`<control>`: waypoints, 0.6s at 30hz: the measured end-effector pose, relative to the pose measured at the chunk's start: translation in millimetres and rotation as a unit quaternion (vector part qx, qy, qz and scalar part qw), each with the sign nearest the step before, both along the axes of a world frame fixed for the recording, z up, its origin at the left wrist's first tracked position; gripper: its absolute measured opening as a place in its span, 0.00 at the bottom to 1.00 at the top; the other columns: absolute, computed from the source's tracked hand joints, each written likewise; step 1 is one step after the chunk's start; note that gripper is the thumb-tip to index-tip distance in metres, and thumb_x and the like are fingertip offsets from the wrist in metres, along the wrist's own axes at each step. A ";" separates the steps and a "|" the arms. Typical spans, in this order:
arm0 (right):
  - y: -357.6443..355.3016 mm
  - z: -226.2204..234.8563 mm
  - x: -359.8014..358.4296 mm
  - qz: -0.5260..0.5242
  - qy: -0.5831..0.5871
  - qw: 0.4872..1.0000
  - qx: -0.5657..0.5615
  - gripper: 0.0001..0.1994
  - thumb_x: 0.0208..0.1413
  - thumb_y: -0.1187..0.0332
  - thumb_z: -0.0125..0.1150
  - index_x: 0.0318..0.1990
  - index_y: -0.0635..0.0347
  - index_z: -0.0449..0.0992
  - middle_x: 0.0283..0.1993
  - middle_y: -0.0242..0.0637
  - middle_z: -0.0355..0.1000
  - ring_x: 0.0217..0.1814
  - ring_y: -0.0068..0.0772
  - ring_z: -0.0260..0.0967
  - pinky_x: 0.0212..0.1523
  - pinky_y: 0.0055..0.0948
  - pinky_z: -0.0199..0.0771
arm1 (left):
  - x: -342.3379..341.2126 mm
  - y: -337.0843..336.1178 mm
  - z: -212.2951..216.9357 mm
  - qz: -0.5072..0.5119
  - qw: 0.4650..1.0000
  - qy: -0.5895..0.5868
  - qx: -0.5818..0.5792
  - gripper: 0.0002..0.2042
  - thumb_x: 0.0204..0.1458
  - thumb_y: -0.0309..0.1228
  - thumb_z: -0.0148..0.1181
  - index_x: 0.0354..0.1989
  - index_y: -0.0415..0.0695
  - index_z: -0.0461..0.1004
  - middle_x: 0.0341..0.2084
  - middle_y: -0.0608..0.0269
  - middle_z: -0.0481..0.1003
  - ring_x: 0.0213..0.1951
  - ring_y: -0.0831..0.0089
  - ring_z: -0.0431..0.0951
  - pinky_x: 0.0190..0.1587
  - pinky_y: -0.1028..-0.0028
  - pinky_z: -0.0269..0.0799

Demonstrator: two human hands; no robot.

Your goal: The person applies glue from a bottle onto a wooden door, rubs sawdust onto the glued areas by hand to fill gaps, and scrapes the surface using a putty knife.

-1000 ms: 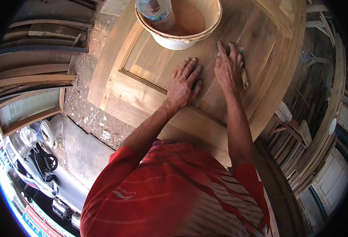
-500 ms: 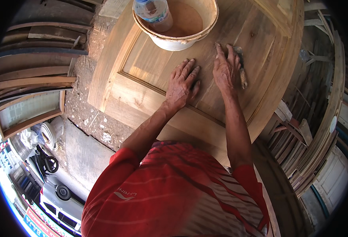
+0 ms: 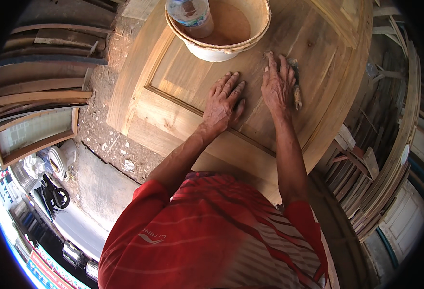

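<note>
A wooden door panel (image 3: pixel 168 118) with a raised frame lies in front of me. My left hand (image 3: pixel 221 101) rests on it, palm down with fingers stretched out, near the lower moulding. Farther to the right, my right hand (image 3: pixel 277 82) lies on the panel's flat field, its fingers extended and its index fingertip on the wood. Beside that hand's right edge lies a putty knife (image 3: pixel 296 96) with a stained handle, its blade partly hidden by the fingers. Beyond my hands stands a white bucket (image 3: pixel 212 54) with brownish contents, and a clear plastic bottle (image 3: pixel 190 14) stands in it.
Stacked boards (image 3: pixel 43 72) line the left side, with a framed pane (image 3: pixel 36 135) below them. More timber lengths (image 3: pixel 383 192) lean along the right. Wood chips litter the ground (image 3: pixel 111 139) left of the door. Outside at lower left is a motorbike wheel (image 3: pixel 60 197).
My right hand's index finger is stretched farther forward, apart from the other fingers. My left hand stays in place. The silver vehicle outside has moved along.
</note>
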State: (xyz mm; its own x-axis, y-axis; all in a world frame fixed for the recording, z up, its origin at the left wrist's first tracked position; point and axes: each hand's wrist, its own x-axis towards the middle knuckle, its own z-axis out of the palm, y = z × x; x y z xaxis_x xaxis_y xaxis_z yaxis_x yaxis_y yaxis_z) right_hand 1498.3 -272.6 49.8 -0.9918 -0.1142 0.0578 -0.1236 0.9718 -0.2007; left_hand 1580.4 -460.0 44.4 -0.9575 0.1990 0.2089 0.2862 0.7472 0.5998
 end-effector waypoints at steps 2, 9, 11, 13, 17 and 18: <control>0.8 -0.7 -0.1 0.004 0.007 1.000 0.000 0.25 0.71 0.64 0.54 0.74 0.42 0.68 0.77 0.45 0.57 0.73 0.58 0.60 0.67 0.60 0.65 | -0.6 0.1 1.1 0.001 1.000 0.001 0.000 0.25 0.56 0.32 0.68 0.64 0.44 0.76 0.71 0.51 0.67 0.74 0.49 0.63 0.72 0.50 0.61; 4.6 1.1 -9.3 -0.026 -0.017 0.997 -0.077 0.25 0.73 0.61 0.51 0.75 0.46 0.67 0.77 0.44 0.57 0.72 0.57 0.60 0.68 0.58 0.64 | -0.8 2.0 0.6 0.002 1.000 0.000 -0.001 0.26 0.57 0.32 0.68 0.65 0.44 0.75 0.71 0.51 0.67 0.74 0.49 0.63 0.72 0.50 0.61; 1.4 7.2 -8.4 -0.048 -0.028 0.996 -0.071 0.24 0.73 0.60 0.50 0.75 0.47 0.67 0.77 0.45 0.58 0.72 0.58 0.60 0.69 0.58 0.63 | 0.9 0.9 2.2 -0.003 1.000 0.001 0.005 0.26 0.57 0.32 0.68 0.66 0.44 0.75 0.72 0.51 0.67 0.74 0.49 0.63 0.72 0.50 0.61; -3.7 12.3 -8.7 -0.022 -0.032 0.999 -0.015 0.24 0.73 0.60 0.50 0.74 0.47 0.68 0.77 0.46 0.59 0.72 0.59 0.60 0.70 0.57 0.63 | -0.3 -0.7 3.0 -0.002 1.000 -0.006 -0.001 0.27 0.56 0.32 0.68 0.66 0.44 0.75 0.72 0.51 0.66 0.74 0.49 0.63 0.72 0.50 0.61; 9.8 -4.2 -7.4 -0.007 -0.016 1.000 -0.018 0.24 0.73 0.60 0.50 0.74 0.47 0.69 0.77 0.46 0.59 0.71 0.59 0.61 0.70 0.57 0.63 | -0.3 1.5 0.8 -0.001 1.000 0.002 -0.001 0.26 0.56 0.32 0.68 0.65 0.44 0.75 0.72 0.50 0.67 0.74 0.49 0.63 0.72 0.50 0.61; 15.2 -13.5 -8.1 -0.019 0.008 0.998 -0.057 0.23 0.73 0.60 0.51 0.73 0.46 0.70 0.77 0.46 0.59 0.71 0.59 0.61 0.70 0.56 0.63 | -0.6 2.8 0.9 -0.003 1.000 0.002 -0.002 0.26 0.56 0.31 0.68 0.65 0.44 0.75 0.71 0.50 0.67 0.74 0.49 0.63 0.72 0.50 0.61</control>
